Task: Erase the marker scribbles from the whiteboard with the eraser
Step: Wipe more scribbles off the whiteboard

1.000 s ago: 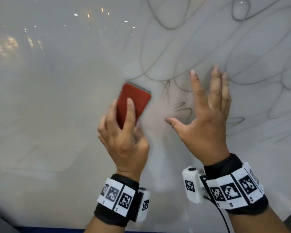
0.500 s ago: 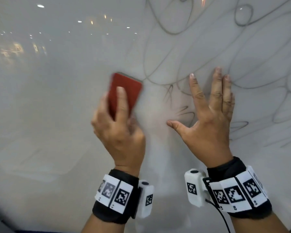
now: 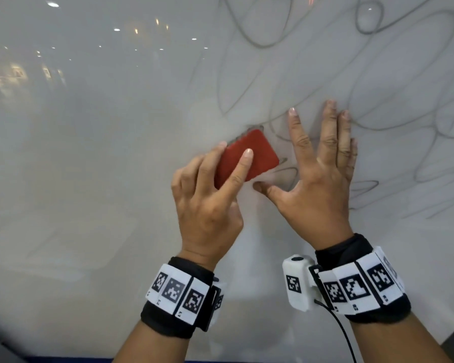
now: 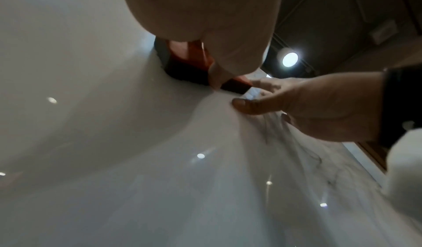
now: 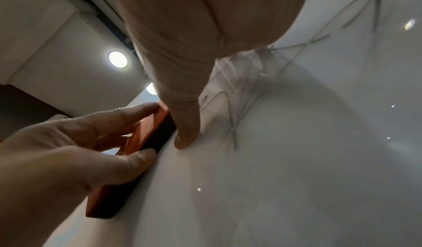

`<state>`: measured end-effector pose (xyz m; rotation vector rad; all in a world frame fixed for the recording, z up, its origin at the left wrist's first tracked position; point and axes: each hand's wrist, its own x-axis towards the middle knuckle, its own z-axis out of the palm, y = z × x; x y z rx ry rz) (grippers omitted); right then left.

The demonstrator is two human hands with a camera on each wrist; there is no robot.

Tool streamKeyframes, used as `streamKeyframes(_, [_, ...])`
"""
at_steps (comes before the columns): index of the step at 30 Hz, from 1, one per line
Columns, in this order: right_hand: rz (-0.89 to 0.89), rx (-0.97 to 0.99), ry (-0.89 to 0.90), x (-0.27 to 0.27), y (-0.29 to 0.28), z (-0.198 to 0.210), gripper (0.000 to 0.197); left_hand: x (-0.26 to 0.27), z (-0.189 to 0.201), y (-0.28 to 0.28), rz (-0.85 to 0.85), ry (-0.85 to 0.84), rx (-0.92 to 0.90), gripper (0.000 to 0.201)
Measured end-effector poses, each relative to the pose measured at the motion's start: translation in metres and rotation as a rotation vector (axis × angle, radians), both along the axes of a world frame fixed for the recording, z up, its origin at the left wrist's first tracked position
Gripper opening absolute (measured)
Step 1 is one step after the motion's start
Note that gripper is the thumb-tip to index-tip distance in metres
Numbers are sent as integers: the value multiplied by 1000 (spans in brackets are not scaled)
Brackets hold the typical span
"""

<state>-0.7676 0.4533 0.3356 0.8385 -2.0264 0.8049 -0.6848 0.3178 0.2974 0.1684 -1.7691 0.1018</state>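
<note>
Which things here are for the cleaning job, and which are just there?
For the job:
red eraser, gripped by the left hand
grey scribbles
whiteboard

Just there:
right hand, flat on the board
wrist bands

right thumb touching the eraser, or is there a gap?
Cannot tell. In the head view the right hand has its thumb tip just short of the eraser, but the right wrist view shows the thumb against the eraser's dark edge with no clear gap.

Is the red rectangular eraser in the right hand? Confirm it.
No, the left hand grips the red rectangular eraser, while the right hand lies spread flat on the whiteboard.
</note>
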Motion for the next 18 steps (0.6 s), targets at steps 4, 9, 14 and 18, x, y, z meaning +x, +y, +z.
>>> streamKeyframes(4, [-9, 23, -19, 2, 0, -1, 116, 4, 18, -13, 57, 197, 233, 66])
streamKeyframes(9, [-16, 15, -13, 2, 0, -1, 116, -1, 3, 4, 29, 99, 115, 63])
streamKeyframes(14, [-21, 31, -19, 2, -2, -2, 117, 8, 8, -21, 79, 83, 49, 63])
streamKeyframes(18, [-30, 36, -35, 2, -2, -2, 118, 7, 20, -19, 64, 179, 201, 63])
